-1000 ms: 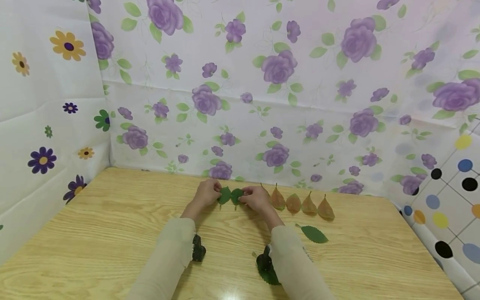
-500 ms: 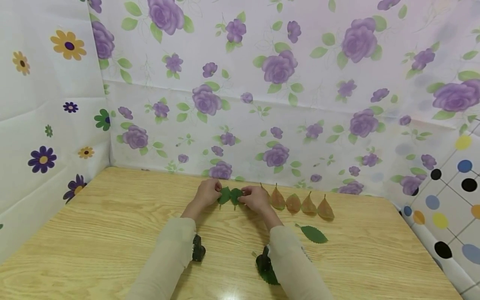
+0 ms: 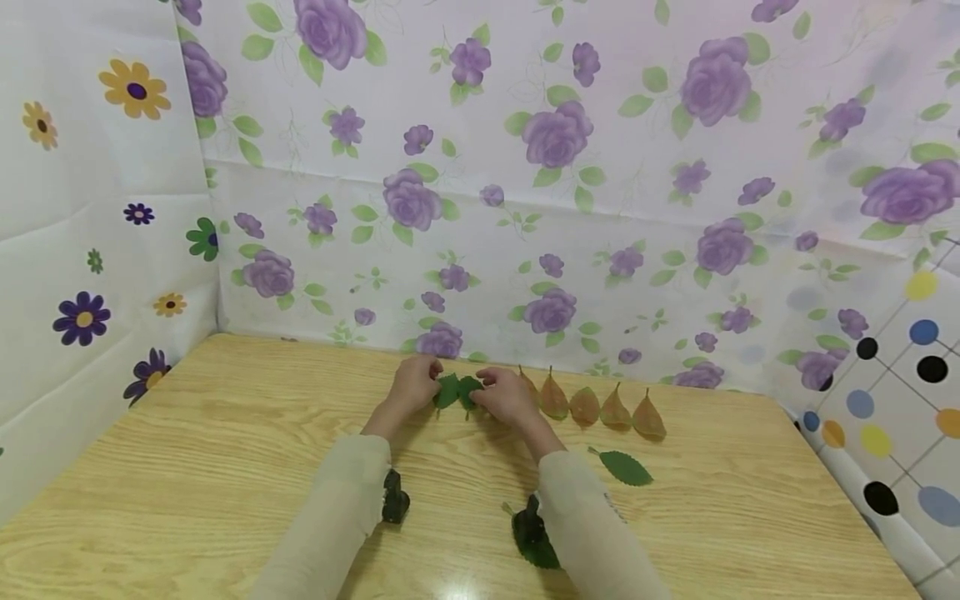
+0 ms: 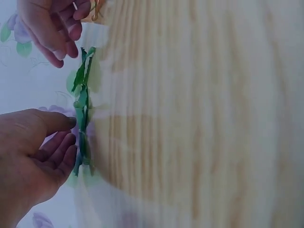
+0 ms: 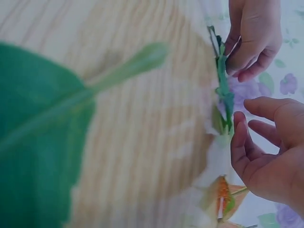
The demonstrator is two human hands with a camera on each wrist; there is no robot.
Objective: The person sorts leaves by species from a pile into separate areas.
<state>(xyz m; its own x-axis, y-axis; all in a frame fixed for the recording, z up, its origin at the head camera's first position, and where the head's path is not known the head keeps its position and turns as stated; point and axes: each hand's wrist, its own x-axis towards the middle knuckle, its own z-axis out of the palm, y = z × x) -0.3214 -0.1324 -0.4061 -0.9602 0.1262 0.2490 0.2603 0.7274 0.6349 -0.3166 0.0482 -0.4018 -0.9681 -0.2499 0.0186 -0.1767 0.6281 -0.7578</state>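
Note:
Two small green leaves with toothed edges, the left leaf and the right leaf, lie side by side near the table's back edge, stems toward the front. Beside the left leaf is my left hand, its fingers loosely bent and the thumb apart from them in the left wrist view; fingertips are at the leaf's edge, contact unclear. My right hand is at the right leaf, thumb and fingers parted with a gap between them. Neither hand visibly grips a leaf.
Several orange-brown leaves continue the row rightward, one partly behind my right hand. A longer green leaf lies in front of them. A large dark green leaf is partly under my right wrist. Flowered cloth borders the table's back.
My right thumb and fingers have spread apart around the right leaf's edge. My left fingers have loosened slightly at the left leaf. Both leaves stay in place.

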